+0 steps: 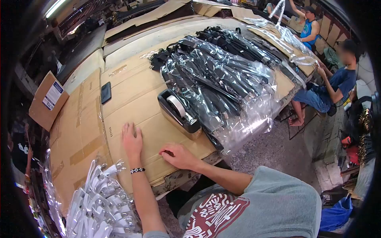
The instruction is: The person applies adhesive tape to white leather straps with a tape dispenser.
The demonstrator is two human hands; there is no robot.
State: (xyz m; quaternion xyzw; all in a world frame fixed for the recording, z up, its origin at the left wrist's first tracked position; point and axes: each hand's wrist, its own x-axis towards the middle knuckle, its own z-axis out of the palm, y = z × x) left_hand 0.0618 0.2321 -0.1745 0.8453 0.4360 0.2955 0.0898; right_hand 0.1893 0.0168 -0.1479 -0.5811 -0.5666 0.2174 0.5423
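Note:
My left hand (132,141) lies flat on the cardboard sheet (131,99) covering the table, fingers stretched out, a beaded bracelet on the wrist. Nothing is in it. To its right, near the table's front edge, my right hand (180,156) rests on the cardboard with its fingers curled in. I see no object in its grip. Just beyond the right hand stands a tape dispenser (184,126) holding a roll of clear tape (176,106). Beside the dispenser spreads a pile of black straps in clear plastic sleeves (210,79).
White straps in clear plastic (99,202) are heaped at the lower left. A dark phone (106,93) lies farther back on the cardboard. At the left edge a cardboard piece with a label (49,101) stands up. Two people (337,85) sit along the right side, one handling white straps.

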